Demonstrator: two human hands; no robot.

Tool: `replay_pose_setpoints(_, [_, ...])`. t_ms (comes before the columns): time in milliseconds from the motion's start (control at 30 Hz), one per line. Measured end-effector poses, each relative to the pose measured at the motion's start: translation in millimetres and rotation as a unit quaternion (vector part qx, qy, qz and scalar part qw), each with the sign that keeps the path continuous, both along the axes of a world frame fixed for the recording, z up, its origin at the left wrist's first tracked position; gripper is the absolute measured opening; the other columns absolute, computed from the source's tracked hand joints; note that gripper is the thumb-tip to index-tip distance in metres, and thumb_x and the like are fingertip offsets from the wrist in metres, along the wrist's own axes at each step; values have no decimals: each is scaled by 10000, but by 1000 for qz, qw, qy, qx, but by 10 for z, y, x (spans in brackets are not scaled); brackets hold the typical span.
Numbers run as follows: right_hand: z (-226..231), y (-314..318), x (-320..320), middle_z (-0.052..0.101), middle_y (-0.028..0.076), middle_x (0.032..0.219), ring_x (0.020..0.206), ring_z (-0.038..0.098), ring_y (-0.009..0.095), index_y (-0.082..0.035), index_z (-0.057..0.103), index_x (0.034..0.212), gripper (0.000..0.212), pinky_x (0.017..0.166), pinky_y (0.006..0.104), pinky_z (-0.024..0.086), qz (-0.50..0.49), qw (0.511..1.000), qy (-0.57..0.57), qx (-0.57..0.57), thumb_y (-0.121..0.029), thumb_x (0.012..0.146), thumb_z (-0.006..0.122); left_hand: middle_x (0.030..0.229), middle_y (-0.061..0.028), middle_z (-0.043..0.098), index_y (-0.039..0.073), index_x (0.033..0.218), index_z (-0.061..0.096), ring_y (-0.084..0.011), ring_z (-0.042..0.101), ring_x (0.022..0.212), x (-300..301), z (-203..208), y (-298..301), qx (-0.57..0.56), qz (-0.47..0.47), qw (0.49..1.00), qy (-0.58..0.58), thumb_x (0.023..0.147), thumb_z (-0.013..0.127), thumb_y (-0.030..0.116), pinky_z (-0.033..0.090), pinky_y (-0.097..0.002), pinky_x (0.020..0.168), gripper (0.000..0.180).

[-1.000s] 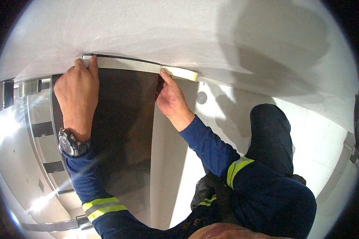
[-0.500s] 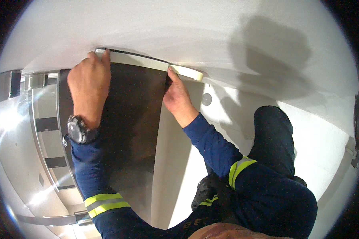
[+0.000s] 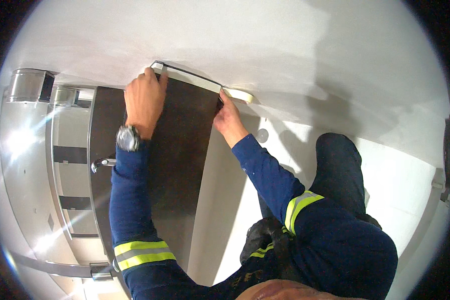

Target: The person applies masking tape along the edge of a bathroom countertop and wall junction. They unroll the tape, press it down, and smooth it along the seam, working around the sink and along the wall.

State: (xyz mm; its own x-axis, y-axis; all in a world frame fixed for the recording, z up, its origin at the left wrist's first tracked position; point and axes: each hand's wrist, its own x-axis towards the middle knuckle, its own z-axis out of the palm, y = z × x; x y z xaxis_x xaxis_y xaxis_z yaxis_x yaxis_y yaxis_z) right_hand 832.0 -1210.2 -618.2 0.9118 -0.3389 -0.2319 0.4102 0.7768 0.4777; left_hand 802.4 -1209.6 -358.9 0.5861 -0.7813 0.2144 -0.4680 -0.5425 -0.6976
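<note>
A pale strip of masking tape (image 3: 192,78) stretches between my hands, with a dark line along its far edge, beside the white wall. My left hand (image 3: 146,100), wearing a wristwatch (image 3: 128,138), pinches the strip's far left end, where a short bit of it sticks up. My right hand (image 3: 228,115) holds the other end, its thumb on the strip next to the cream tape roll (image 3: 241,95). The fingers under the roll are hidden. Below the strip lies a dark brown panel (image 3: 177,145), which both hands reach over.
White wall (image 3: 265,45) runs along the far side, with my shadow on it. At the left are a chrome faucet (image 3: 103,164), a shiny metal fixture (image 3: 30,86) and a glaring reflective surface. On the right, my bent leg (image 3: 339,172) stands over white floor with a round grey disc (image 3: 262,135).
My left hand has moved right, nearer my right hand, and the stretch of tape between them is shorter. The view has also shifted slightly; my right hand keeps its hold by the roll.
</note>
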Motion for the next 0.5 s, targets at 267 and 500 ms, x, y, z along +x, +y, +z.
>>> replay_pose_setpoints(267, [13,12,-56,648,104,1304,1235,586,293,-86,619,1301,372,1118,462,445,10,1000,-16,-23,-303,1010,705,1662,-215,316,-52,1542,401,-358,262,1565,-160,-638,509,88,-177,980,34,874,766,429,237,-490,1278,900])
replay_pose_setpoints(500, [-14,-39,-103,632,116,1358,1277,578,297,-88,594,1352,425,1134,469,434,14,998,-13,-65,-356,1031,666,1676,-234,275,-47,1575,349,-379,210,1581,-197,-722,362,71,-134,988,0,862,752,480,197,-509,1287,974])
